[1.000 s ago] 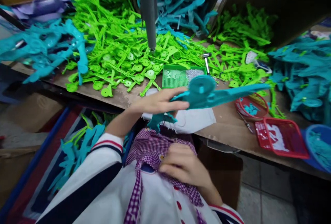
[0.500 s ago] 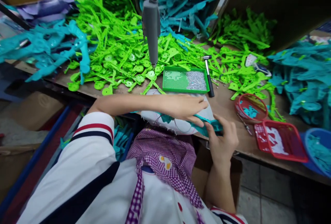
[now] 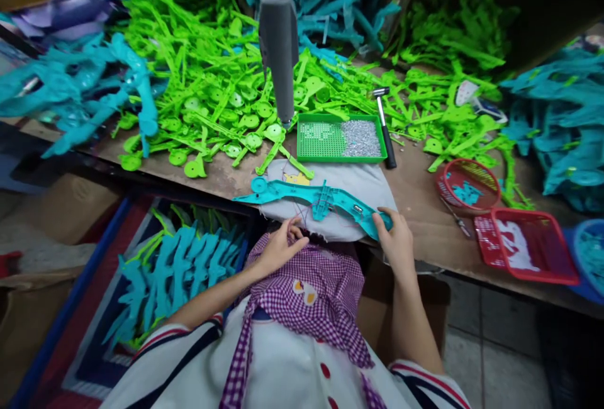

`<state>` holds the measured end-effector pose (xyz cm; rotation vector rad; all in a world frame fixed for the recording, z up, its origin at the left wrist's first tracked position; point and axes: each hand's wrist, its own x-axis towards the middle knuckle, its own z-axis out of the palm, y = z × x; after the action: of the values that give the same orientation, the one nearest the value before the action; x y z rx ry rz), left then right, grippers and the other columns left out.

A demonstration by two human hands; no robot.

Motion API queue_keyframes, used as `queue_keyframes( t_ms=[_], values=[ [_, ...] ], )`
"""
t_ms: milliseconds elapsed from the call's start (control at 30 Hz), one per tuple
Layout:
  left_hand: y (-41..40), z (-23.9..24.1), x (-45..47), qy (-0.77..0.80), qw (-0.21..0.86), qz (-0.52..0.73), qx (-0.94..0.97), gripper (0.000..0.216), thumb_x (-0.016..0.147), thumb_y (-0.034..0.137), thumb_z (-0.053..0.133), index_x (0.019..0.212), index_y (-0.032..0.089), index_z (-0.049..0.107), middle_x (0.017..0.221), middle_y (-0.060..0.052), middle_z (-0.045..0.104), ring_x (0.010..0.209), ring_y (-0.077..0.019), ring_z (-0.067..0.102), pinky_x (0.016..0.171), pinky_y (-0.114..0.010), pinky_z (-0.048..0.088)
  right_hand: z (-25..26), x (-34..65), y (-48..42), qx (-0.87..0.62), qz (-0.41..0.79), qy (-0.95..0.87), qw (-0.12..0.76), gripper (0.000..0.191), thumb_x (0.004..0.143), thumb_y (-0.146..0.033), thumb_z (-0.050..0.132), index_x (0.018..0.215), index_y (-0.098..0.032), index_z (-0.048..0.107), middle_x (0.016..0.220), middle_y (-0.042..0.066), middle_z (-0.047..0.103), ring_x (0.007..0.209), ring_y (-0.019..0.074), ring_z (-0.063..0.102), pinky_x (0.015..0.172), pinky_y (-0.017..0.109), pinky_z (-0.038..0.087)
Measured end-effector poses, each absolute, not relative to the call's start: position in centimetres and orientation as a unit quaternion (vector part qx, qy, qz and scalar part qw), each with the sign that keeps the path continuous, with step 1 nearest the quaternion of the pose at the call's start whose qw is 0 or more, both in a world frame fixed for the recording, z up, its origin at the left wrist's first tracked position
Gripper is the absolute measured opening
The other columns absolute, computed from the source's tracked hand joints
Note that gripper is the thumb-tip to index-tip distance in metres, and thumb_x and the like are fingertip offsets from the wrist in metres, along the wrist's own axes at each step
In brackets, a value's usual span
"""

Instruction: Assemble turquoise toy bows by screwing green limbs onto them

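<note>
A long curved teal plastic part (image 3: 302, 192) lies hollow side up on a white cloth (image 3: 344, 228) at the table's front edge. It has a round disc at its left end, a ribbed cross-piece near the middle and a small metal piece towards the right. Thin dark wires (image 3: 298, 212) run from it down to my left hand (image 3: 283, 244), whose curled fingers close on them just below the part. My right hand (image 3: 396, 236) grips the part's right end between thumb and fingers.
Behind the cloth stand a green tray (image 3: 321, 156) of small metal pieces and a hammer (image 3: 384, 129). A grey electric screwdriver (image 3: 279, 50) hangs above. Bright green parts (image 3: 207, 94) pile up behind. Red baskets (image 3: 528, 270) sit right; a blue crate (image 3: 89, 258) of parts stands lower left.
My left hand has drawn back from the right end, where it reached across, to the wires near the part's middle. The teal part now lies uncovered; my right hand stays at its right end.
</note>
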<state>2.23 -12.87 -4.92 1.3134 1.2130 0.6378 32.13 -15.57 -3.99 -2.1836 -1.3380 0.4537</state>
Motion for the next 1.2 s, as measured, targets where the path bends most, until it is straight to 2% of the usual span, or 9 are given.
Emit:
queue_keyframes(
  t_ms=[167, 333, 467, 600, 700, 767, 900, 1033, 1200],
  values=[
    [-12.4, -3.4, 0.6, 0.508, 0.577, 0.255, 0.586, 0.036, 0.09, 0.051, 0.059, 0.082, 0.018, 0.072, 0.088, -0.005, 0.064, 0.088, -0.0195, 0.061, 0.085, -0.033, 0.049, -3.1, 30.4, -15.6, -0.866, 0.138, -0.455, 0.156, 0.052, 0.096, -0.061, 0.039, 0.125, -0.028, 0.067, 0.12, 0.012, 0.062, 0.101, 0.028, 0.06, 0.079, 0.038, 0.043],
    [-10.7, -0.3, -2.5, 0.521, 0.581, 0.299, 0.549, 0.038, 0.089, 0.053, 0.061, 0.076, 0.018, 0.067, 0.084, -0.005, 0.067, 0.084, -0.018, 0.063, 0.081, -0.031, 0.05, -3.0, 29.7, -15.0, -0.866, 0.05, -0.485, 0.113, 0.051, 0.098, -0.055, 0.038, 0.116, -0.022, 0.072, 0.117, 0.017, 0.059, 0.108, 0.033, 0.054, 0.087, 0.045, 0.042],
    [-7.1, 1.7, 0.0, 0.479, 0.61, 0.35, 0.526, 0.031, 0.094, 0.049, 0.058, 0.081, 0.02, 0.059, 0.056, 0.003, 0.057, 0.056, -0.0123, 0.056, 0.064, -0.028, 0.048, -3.7, 30.3, -14.3, -0.855, 0.047, -0.499, 0.136, 0.052, 0.098, -0.055, 0.038, 0.114, -0.02, 0.072, 0.122, 0.019, 0.056, 0.11, 0.0342, 0.054, 0.089, 0.048, 0.044],
    [-2.7, 3.2, 3.8, 0.419, 0.59, 0.34, 0.601, 0.026, 0.098, 0.041, 0.052, 0.087, 0.02, 0.062, 0.06, 0.002, 0.058, 0.056, -0.0105, 0.055, 0.061, -0.025, 0.046, -3.1, 31.1, -14.8, -0.844, 0.031, -0.497, 0.199, 0.057, 0.097, -0.058, 0.039, 0.133, -0.019, 0.06, 0.13, 0.021, 0.054, 0.12, 0.0372, 0.053, 0.094, 0.057, 0.043],
    [-0.9, 2.8, 4.9, 0.434, 0.514, 0.319, 0.668, 0.024, 0.099, 0.038, 0.052, 0.089, 0.019, 0.063, 0.072, 0.001, 0.063, 0.061, -0.0105, 0.056, 0.06, -0.024, 0.044, -1.6, 29.3, -16.1, -0.809, 0.01, -0.501, 0.307, 0.046, 0.098, -0.055, 0.042, 0.108, -0.018, 0.068, 0.11, 0.017, 0.063, 0.103, 0.0289, 0.061, 0.092, 0.048, 0.047],
    [-0.8, 1.8, 4.6, 0.44, 0.452, 0.303, 0.715, 0.025, 0.1, 0.037, 0.051, 0.089, 0.019, 0.064, 0.078, 0.0, 0.066, 0.07, -0.0127, 0.059, 0.066, -0.026, 0.046, -1.0, 26.6, -17.0, -0.752, 0.072, -0.562, 0.336, 0.039, 0.099, -0.052, 0.046, 0.092, -0.02, 0.068, 0.096, 0.011, 0.066, 0.091, 0.0233, 0.064, 0.084, 0.039, 0.05],
    [-2.0, -0.3, 3.3, 0.422, 0.353, 0.256, 0.795, 0.021, 0.102, 0.031, 0.048, 0.094, 0.019, 0.064, 0.1, -0.005, 0.071, 0.1, -0.0197, 0.064, 0.092, -0.033, 0.049, -1.8, 20.6, -17.1, -0.701, 0.196, -0.626, 0.279, 0.039, 0.092, -0.056, 0.059, 0.107, -0.023, 0.072, 0.111, 0.012, 0.07, 0.102, 0.0279, 0.066, 0.088, 0.044, 0.05],
    [-3.3, -1.7, 3.1, 0.45, 0.283, 0.19, 0.825, 0.019, 0.103, 0.026, 0.047, 0.098, 0.019, 0.064, 0.118, -0.009, 0.071, 0.111, -0.0238, 0.064, 0.099, -0.039, 0.048, -2.2, 19.9, -15.3, -0.639, 0.365, -0.511, 0.445, 0.028, 0.092, -0.05, 0.061, 0.085, -0.024, 0.07, 0.107, 0.009, 0.073, 0.108, 0.0262, 0.066, 0.101, 0.049, 0.048],
    [-4.0, -2.5, 3.7, 0.502, 0.228, 0.169, 0.817, 0.02, 0.103, 0.022, 0.046, 0.107, 0.018, 0.066, 0.129, -0.01, 0.069, 0.113, -0.026, 0.065, 0.099, -0.042, 0.049, 1.8, 24.8, -14.2, -0.484, 0.594, -0.217, 0.605, 0.028, 0.083, -0.054, 0.072, 0.089, -0.027, 0.066, 0.071, -0.005, 0.065, 0.072, 0.0156, 0.069, 0.09, 0.044, 0.059]
  ],
)
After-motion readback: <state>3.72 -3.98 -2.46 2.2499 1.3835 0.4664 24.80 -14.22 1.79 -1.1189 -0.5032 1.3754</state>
